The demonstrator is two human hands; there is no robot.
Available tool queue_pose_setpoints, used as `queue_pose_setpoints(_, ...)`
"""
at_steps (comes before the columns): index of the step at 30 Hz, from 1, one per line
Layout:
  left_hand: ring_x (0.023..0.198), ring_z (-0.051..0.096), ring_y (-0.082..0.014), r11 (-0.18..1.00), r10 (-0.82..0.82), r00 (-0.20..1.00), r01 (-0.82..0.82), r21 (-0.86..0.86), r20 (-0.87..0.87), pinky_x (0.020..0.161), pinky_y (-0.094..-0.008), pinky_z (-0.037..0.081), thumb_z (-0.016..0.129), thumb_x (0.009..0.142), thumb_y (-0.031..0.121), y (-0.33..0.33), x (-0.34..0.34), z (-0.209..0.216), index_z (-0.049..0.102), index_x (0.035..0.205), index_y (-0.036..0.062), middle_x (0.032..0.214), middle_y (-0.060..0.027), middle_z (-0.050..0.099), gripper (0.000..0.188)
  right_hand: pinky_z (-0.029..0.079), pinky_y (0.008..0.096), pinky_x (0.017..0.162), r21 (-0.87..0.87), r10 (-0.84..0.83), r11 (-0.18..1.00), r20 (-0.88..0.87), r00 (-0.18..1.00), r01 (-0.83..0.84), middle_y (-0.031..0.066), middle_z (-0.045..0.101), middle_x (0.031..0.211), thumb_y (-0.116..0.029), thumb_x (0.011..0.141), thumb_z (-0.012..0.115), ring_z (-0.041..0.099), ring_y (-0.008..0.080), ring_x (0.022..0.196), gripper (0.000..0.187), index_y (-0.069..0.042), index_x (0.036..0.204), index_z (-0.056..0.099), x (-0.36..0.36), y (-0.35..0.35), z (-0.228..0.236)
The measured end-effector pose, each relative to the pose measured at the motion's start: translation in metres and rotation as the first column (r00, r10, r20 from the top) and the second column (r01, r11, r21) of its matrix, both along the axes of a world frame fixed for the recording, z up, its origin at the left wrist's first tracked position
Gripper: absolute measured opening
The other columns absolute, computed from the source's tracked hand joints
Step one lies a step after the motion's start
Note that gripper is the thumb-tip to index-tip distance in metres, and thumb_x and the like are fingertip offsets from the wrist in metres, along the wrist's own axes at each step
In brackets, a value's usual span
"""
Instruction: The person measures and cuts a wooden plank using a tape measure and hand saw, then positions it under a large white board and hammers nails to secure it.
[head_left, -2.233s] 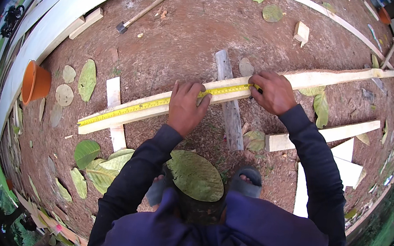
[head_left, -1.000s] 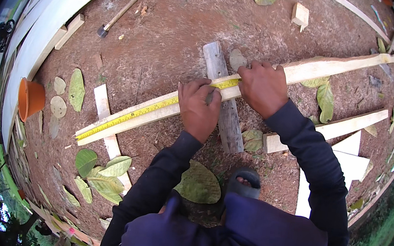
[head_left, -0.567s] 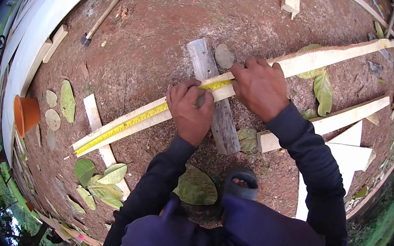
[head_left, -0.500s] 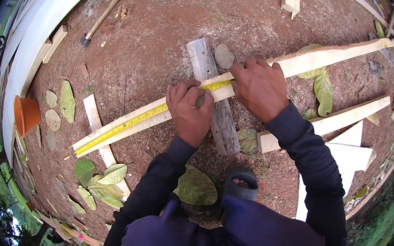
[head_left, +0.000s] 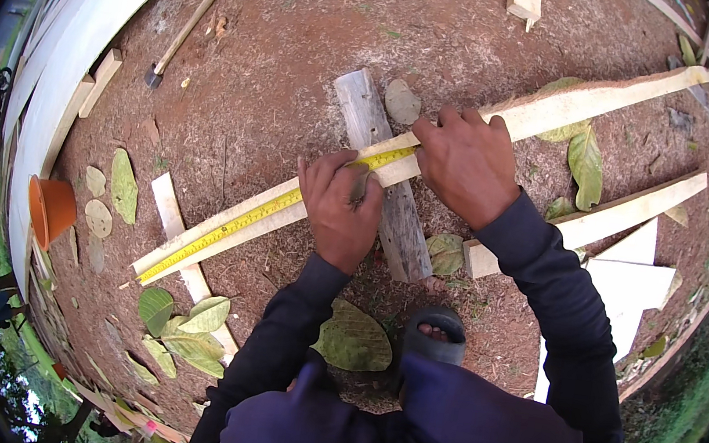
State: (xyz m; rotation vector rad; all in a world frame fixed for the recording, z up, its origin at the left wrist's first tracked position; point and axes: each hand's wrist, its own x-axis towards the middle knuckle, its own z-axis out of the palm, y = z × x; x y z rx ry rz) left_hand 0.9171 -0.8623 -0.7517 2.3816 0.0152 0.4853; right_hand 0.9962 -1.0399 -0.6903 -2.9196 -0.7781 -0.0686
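Head view, looking straight down on bare reddish earth (head_left: 303, 65) scattered with dry leaves and timber offcuts

Long pale wooden plank (head_left: 563, 105) lying on a diagonal, low end at lower left, high end at upper right, propped across a weathered grey block of wood (head_left: 382, 181) that crosses beneath it at about the middle

Yellow measuring tape (head_left: 239, 225) stretched flat along the plank's long axis, from the lower-left end up to the right hand

Left hand (head_left: 340, 211) pressed palm-down on plank and tape just left of the grey block, fingers curled over the tape, pinning it; impossible to tell whether the tape case sits under the palm

Right hand (head_left: 466, 160) just up the plank on the other side of the block, fingers bent and bearing on the tape's upper end; any pencil hidden, so contents unclear

Both hands side by side, near but apart, the plank's longer free stretch running away to the upper right beyond the right hand

Further off: hammer (head_left: 181, 32) at upper left, orange pot (head_left: 51, 209) at left edge, second plank (head_left: 593, 222) at right, sandalled foot (head_left: 434, 333) below the block
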Motion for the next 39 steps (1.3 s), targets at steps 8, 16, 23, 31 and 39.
queue_pose_setpoints(8,0.113,0.059,-0.0428,0.994,0.022,1.000,-0.021,-0.109,0.005,0.117,-0.0631,0.028,0.063,0.083,0.002,0.003,-0.001,-0.001,0.058,0.113,-0.0003,0.115,-0.0196,0.063,0.031,0.053,0.0497,0.070,0.044,-0.011,0.999,0.037,0.999,0.009,0.0087,0.066,0.085,-0.020,0.083,0.066,0.070,0.0308,0.082,0.014,-0.012,0.095,0.069,0.000,-0.001,-0.002)
queue_pose_setpoints(16,0.112,0.059,-0.0412,0.999,0.033,0.999,-0.031,-0.045,0.029,0.117,-0.0624,0.028,0.068,0.084,0.007,0.002,0.000,-0.003,0.058,0.109,0.0002,0.113,-0.0189,0.063,0.027,0.050,0.0496,0.072,0.022,-0.045,0.999,-0.042,0.998,0.046,0.0094,0.068,0.088,-0.020,0.088,0.061,0.070,0.0297,0.086,0.013,-0.012,0.094,0.069,-0.001,0.002,0.003)
queue_pose_setpoints(23,0.109,0.059,-0.0392,0.998,0.068,0.998,-0.068,-0.003,0.007,0.114,-0.0613,0.030,0.072,0.084,0.013,-0.003,0.004,-0.002,0.060,0.103,0.0023,0.111,-0.0161,0.063,0.026,0.052,0.0499,0.067,0.050,-0.031,0.998,0.031,0.999,0.030,0.0103,0.067,0.083,-0.018,0.082,0.066,0.070,0.0328,0.081,0.010,-0.012,0.090,0.067,0.000,0.001,-0.002)
queue_pose_setpoints(31,0.108,0.058,-0.0380,0.994,0.102,0.995,-0.102,0.027,-0.009,0.115,-0.0605,0.029,0.074,0.082,0.017,-0.006,0.008,-0.002,0.059,0.100,0.0034,0.108,-0.0150,0.061,0.027,0.052,0.0495,0.067,0.041,-0.032,0.999,0.021,0.999,0.031,0.0100,0.067,0.084,-0.019,0.083,0.067,0.070,0.0325,0.083,0.012,-0.012,0.093,0.067,0.000,0.002,-0.003)
queue_pose_setpoints(39,0.102,0.054,-0.0387,0.995,0.089,0.996,-0.090,0.049,0.021,0.091,-0.0476,0.042,0.075,0.080,0.009,-0.010,0.008,-0.001,0.056,0.100,-0.0003,0.107,-0.0188,0.059,0.029,0.052,0.0495,0.067,0.034,-0.031,0.999,0.021,0.999,0.030,0.0100,0.067,0.086,-0.020,0.082,0.067,0.070,0.0323,0.084,0.013,-0.012,0.092,0.067,-0.002,-0.001,-0.004)
